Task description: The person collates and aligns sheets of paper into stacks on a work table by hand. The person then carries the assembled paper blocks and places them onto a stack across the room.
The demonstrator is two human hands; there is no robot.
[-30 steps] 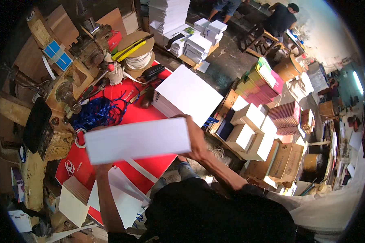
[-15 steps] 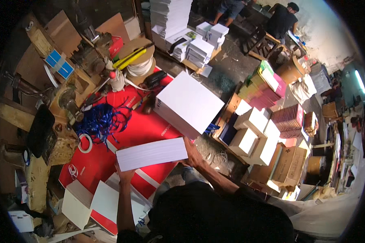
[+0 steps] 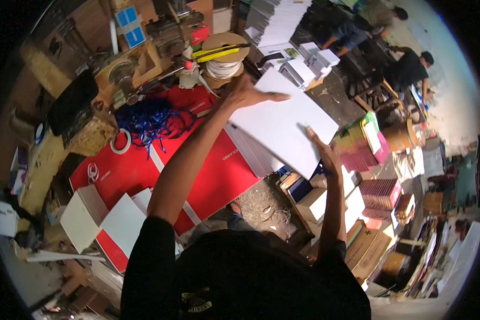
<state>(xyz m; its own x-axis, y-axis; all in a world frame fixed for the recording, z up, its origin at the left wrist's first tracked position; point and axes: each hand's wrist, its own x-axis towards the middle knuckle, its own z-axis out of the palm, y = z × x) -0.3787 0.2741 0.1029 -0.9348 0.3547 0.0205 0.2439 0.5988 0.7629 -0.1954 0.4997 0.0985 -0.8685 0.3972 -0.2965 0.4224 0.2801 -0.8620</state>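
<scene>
My left hand grips the far left edge of a white paper block, its thumb stretched over the top. My right hand holds the block's right side, thumb on top and fingers partly hidden at the edge. The block lies on or just above a pile of white paper blocks; whether they touch I cannot tell. Under the pile is a red printed sheet covering the table.
Tangled blue ribbon, a white tape ring and a string spool lie to the left and far side. Open white folded boards sit near left. Cartons and pink stacks stand right. People work farther back.
Both hands have carried the paper block from near my body, where its page edges faced up, away to the large white pile. It now lies with its broad face up. The view has shifted.
</scene>
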